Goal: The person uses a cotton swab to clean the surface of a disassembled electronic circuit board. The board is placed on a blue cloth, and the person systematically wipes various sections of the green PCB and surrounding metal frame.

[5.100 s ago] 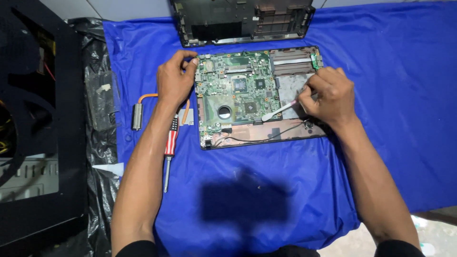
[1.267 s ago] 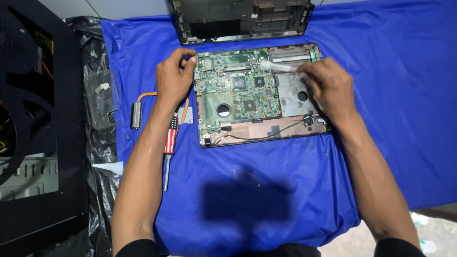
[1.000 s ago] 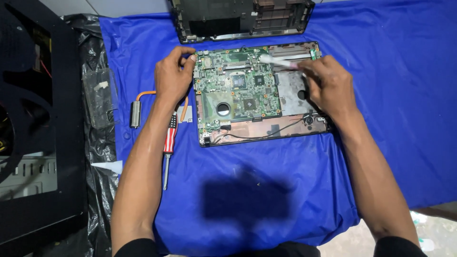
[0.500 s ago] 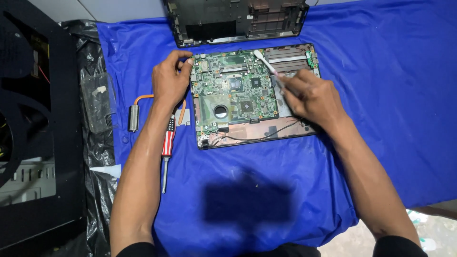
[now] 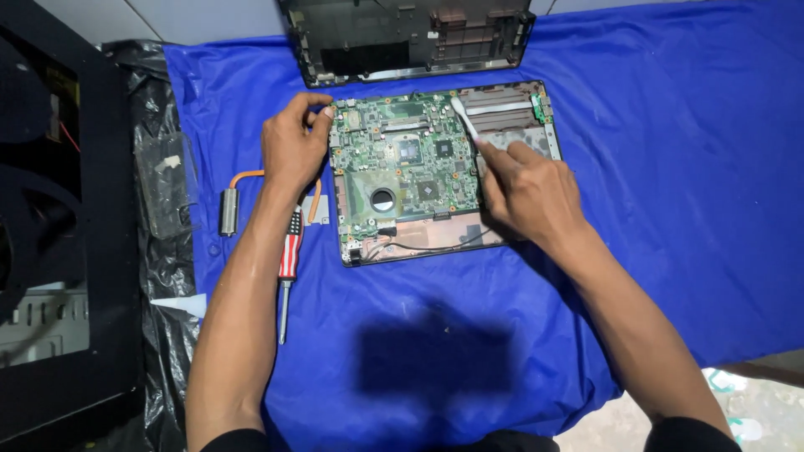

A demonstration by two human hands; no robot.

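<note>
Your left hand [image 5: 293, 146] pinches the laptop base tray's [image 5: 435, 244] left edge; inside lies the green motherboard [image 5: 402, 163], where your right hand [image 5: 523, 192] keeps a closed grip on a white brush [image 5: 465, 121]

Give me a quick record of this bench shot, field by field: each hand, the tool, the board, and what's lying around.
left hand: grips the left edge of the laptop base
right hand: holds a white brush, its tip over the board's upper right
green motherboard: sits in the open laptop base
screwdriver: on the blue cloth, beside the left forearm
copper heat pipe: left of the left hand
black laptop cover: above the board
</note>
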